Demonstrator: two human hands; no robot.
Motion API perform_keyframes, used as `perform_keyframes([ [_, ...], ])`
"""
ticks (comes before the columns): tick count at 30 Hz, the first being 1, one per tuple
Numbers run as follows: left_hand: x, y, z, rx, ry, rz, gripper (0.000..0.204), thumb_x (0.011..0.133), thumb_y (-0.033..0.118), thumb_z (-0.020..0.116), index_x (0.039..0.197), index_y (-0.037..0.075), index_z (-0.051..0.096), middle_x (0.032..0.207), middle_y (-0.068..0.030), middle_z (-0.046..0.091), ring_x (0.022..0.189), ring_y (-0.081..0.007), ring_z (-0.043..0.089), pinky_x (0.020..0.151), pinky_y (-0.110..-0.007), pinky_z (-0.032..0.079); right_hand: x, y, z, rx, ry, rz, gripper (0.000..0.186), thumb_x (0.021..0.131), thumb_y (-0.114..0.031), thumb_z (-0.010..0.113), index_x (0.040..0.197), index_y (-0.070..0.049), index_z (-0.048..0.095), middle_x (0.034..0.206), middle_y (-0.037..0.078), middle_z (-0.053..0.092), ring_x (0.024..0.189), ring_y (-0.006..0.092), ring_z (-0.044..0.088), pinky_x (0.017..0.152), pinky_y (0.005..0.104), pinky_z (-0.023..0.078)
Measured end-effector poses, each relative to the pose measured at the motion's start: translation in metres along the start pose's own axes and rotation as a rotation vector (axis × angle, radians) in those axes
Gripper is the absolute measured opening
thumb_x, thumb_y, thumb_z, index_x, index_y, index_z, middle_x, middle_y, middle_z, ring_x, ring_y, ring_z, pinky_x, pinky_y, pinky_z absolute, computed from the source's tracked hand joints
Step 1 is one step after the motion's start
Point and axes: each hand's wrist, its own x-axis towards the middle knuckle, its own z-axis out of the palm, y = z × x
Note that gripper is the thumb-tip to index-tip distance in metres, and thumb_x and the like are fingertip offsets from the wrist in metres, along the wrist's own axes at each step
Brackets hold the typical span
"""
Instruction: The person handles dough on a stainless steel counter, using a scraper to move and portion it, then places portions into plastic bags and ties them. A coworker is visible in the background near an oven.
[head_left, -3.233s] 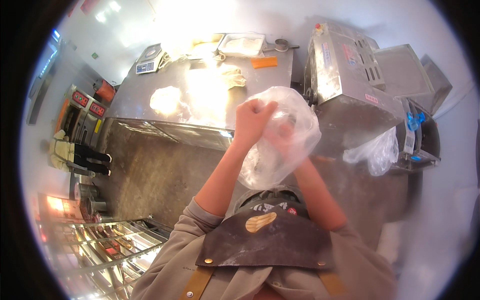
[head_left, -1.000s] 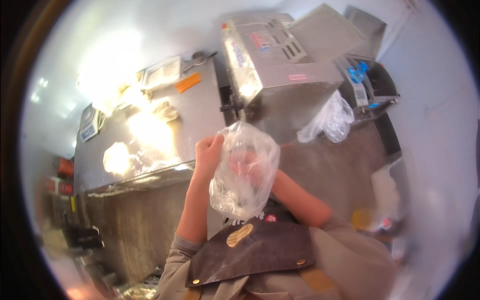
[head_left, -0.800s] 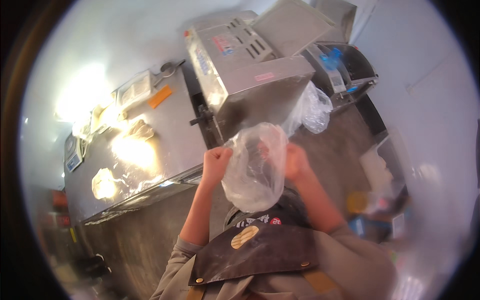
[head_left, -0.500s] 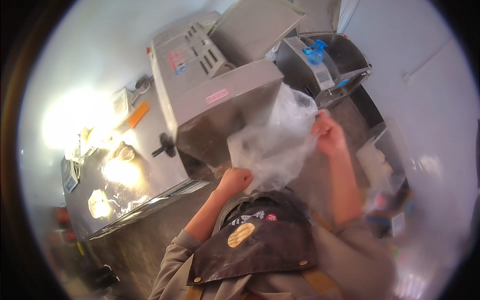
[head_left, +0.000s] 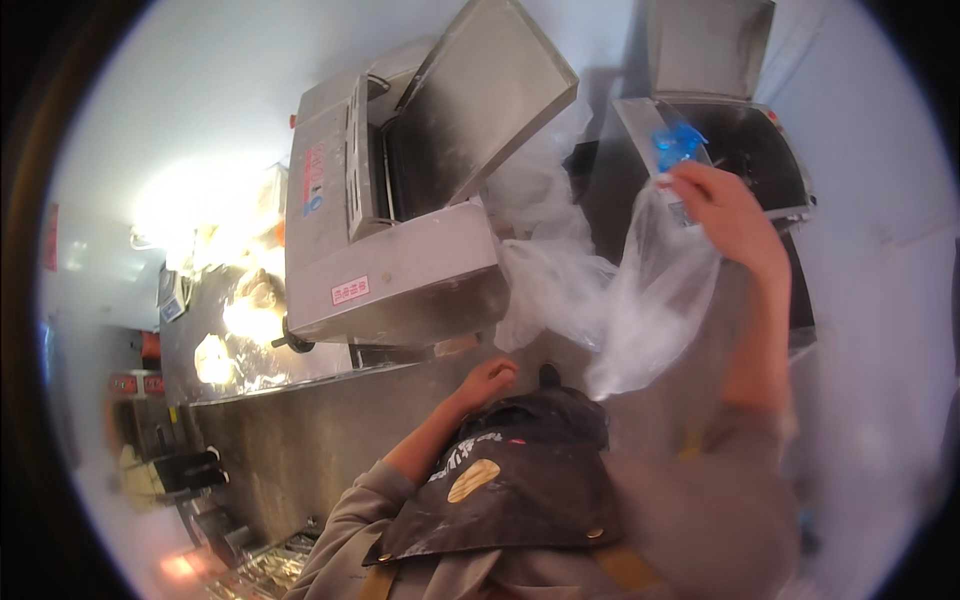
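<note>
A thin translucent plastic bag [head_left: 665,290] hangs crumpled from my right hand [head_left: 735,220], whose fingertips pinch its upper edge. The bag's lower end reaches down toward my apron. More clear plastic [head_left: 550,290] spreads to the left of it, against the side of a steel machine [head_left: 420,260]; whether it is all one piece I cannot tell. Low in front of my apron, my left hand [head_left: 488,382] holds nothing, its fingers loosely bent and a little apart. It is near the machine's front lower corner, apart from the bag.
A blue spray bottle [head_left: 679,145] stands on a second steel machine [head_left: 770,165] with a raised lid, beyond my right hand. A steel counter [head_left: 190,345] at left carries pale dough-like lumps [head_left: 213,358] and a scale [head_left: 173,292]. Trays [head_left: 265,575] show at the lower left.
My right hand has risen up and to the right, pulling the bag along. My left hand has come off the plastic and loosened. The view has turned.
</note>
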Motion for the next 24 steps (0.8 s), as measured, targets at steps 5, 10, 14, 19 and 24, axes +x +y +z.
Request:
perform_keyframes([
  [5, -0.071, -0.085, -0.046, 0.448, 0.363, -0.449, 0.029, 0.097, 0.031, 0.070, 0.095, 0.002, 0.074, 0.084, -0.0038, 0.071, 0.070, -0.0116, 0.063, 0.067, -0.030, 0.054, 0.065, -0.004, 0.103, -0.121, -0.442, -0.436, 0.015, 0.096, -0.016, 0.066, 0.099, -0.003, 0.072, 0.099, 0.012, 0.069, 0.092, 0.0313, 0.066, 0.081, 0.0406, 0.051],
  [10, -0.190, -0.149, -0.063, -0.118, 0.822, -0.804, 0.027, 0.095, 0.030, 0.067, 0.103, 0.004, 0.069, 0.085, -0.0102, 0.074, 0.064, -0.0184, 0.068, 0.058, -0.032, 0.056, 0.089, -0.003, 0.163, 0.173, -0.561, -0.482, 0.010, 0.091, -0.011, 0.073, 0.096, -0.003, 0.071, 0.096, 0.010, 0.068, 0.091, 0.0250, 0.068, 0.082, 0.0355, 0.053],
  [14, -0.250, -0.176, -0.037, -0.118, 0.936, -0.877, 0.027, 0.095, 0.028, 0.068, 0.105, 0.003, 0.069, 0.085, -0.0107, 0.074, 0.069, -0.0195, 0.071, 0.061, -0.032, 0.058, 0.105, 0.017, 0.194, 0.592, -0.603, -0.227, 0.015, 0.088, -0.011, 0.076, 0.100, -0.004, 0.070, 0.100, 0.008, 0.069, 0.097, 0.0200, 0.067, 0.088, 0.0347, 0.054],
  [19, -0.271, -0.219, -0.013, 0.000, 0.870, -0.481, 0.028, 0.095, 0.028, 0.068, 0.104, 0.002, 0.070, 0.088, -0.0093, 0.074, 0.070, -0.0159, 0.069, 0.063, -0.030, 0.057, 0.094, 0.044, 0.226, 0.832, -0.460, -0.222, 0.013, 0.090, -0.006, 0.075, 0.100, -0.002, 0.068, 0.100, 0.006, 0.067, 0.095, 0.0141, 0.065, 0.085, 0.0314, 0.054],
  [24, -0.256, -0.219, -0.033, 0.036, 0.836, -0.479, 0.025, 0.097, 0.027, 0.068, 0.110, 0.005, 0.069, 0.091, -0.0090, 0.074, 0.071, -0.0147, 0.068, 0.062, -0.029, 0.056, 0.059, 0.047, 0.247, 0.675, -0.189, -0.129, 0.009, 0.096, -0.010, 0.070, 0.097, -0.001, 0.068, 0.090, 0.009, 0.066, 0.085, 0.0157, 0.065, 0.078, 0.0327, 0.053],
])
